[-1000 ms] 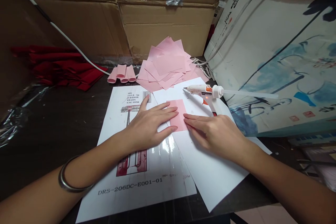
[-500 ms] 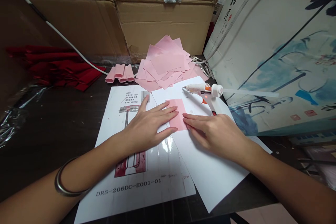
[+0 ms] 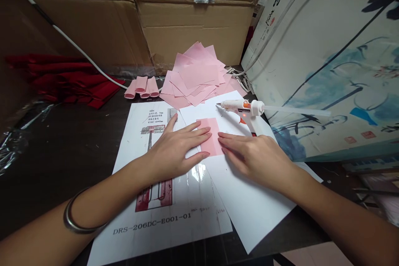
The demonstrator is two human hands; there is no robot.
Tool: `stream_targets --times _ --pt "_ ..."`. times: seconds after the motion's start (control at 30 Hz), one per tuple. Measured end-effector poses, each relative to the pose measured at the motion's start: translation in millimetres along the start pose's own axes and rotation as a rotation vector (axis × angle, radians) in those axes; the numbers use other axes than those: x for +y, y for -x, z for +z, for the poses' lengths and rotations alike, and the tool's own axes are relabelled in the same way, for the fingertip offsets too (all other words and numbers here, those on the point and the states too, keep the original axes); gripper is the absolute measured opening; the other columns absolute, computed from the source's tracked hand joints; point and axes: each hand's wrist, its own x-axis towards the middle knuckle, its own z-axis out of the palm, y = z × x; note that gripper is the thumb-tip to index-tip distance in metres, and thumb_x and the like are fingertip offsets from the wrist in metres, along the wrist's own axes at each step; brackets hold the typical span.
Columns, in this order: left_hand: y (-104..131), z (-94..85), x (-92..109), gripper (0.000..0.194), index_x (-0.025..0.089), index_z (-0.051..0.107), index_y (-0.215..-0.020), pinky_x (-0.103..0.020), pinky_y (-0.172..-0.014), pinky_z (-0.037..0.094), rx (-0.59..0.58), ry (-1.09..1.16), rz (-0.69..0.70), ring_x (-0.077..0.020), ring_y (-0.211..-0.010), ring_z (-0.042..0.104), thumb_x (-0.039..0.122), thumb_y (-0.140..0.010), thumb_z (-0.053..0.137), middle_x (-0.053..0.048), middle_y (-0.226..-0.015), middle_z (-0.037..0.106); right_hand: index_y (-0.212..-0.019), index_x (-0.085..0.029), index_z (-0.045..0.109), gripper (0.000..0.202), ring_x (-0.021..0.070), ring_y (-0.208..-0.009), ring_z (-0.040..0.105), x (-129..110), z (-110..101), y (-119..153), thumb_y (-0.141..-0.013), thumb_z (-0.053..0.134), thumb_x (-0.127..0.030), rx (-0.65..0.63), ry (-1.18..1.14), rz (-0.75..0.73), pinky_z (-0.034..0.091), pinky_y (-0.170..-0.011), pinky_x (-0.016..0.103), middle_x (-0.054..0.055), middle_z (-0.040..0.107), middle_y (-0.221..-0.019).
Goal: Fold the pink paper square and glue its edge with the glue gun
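A small pink sheet, folded over along its right side, lies on blank white paper. My left hand rests flat with its fingers spread, fingertips pressing the sheet's left part. At the sheet's right edge, the fingers of my right hand are drawn together, with the fold at their tips; the thumb is mostly hidden beneath. Just beyond my right hand stands a white glue gun with an orange trigger. Its nozzle points left, a glue stick sticks out of its back, and a small light glows.
Behind the paper lies a pile of pink sheets, with several rolled pink tubes left of it. Red folded pieces lie far left. A printed drawing sheet is under my left arm. Cardboard boxes and a painted panel enclose the table.
My right fingertips have shifted very slightly right along with the edge of the pink sheet. My left hand keeps its place, and the glue gun has not moved.
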Motion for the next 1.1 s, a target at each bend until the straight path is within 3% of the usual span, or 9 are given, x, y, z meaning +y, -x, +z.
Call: stream_targets --times 0.47,0.7,0.87,1.1 --pt "-0.4 -0.2 1.2 0.048 0.024 0.045 -0.14 -0.059 -0.117 -0.003 -0.043 0.001 -0.021 -0.0264 -0.141 0.034 0.043 -0.097 0.045 -0.005 -0.147 0.046 -0.112 -0.022 0.07 0.03 0.0241 -0.087 0.073 1.3 -1.6 -0.9 -0.091 0.049 -0.018 -0.014 -0.047 -0.008 0.057 -0.069 0.037 -0.003 0.068 -0.122" --pt "-0.5 -1.2 2.0 0.05 0.025 0.045 -0.14 -0.058 -0.117 -0.005 -0.071 0.028 -0.069 -0.0262 -0.142 0.033 0.047 -0.095 0.047 -0.003 -0.147 0.047 -0.098 -0.017 0.073 0.024 0.0187 -0.081 0.073 2.6 0.8 2.3 -0.085 0.053 -0.014 0.342 -0.234 0.0 0.056 -0.068 0.028 0.003 0.077 -0.099" --pt "-1.8 -0.6 2.0 0.054 0.025 0.043 -0.141 -0.054 -0.119 -0.006 -0.034 0.067 -0.099 -0.0261 -0.139 0.038 0.049 -0.093 0.049 -0.003 -0.144 0.051 -0.114 -0.015 0.068 0.034 0.0185 -0.092 0.07 -4.2 8.4 -5.3 -0.086 0.048 -0.012 0.125 -0.305 -0.201 0.055 -0.077 0.031 0.003 0.072 -0.115" --pt "-1.5 -0.3 1.1 0.053 0.026 0.04 -0.14 -0.052 -0.119 -0.007 -0.014 0.09 -0.092 -0.0253 -0.138 0.04 0.048 -0.093 0.05 -0.003 -0.143 0.052 -0.126 -0.018 0.061 0.041 0.0201 -0.089 0.07 -5.0 13.5 -18.3 -0.09 0.043 -0.014 -0.024 -0.132 -0.213 0.046 -0.059 0.031 0.002 0.068 -0.123"
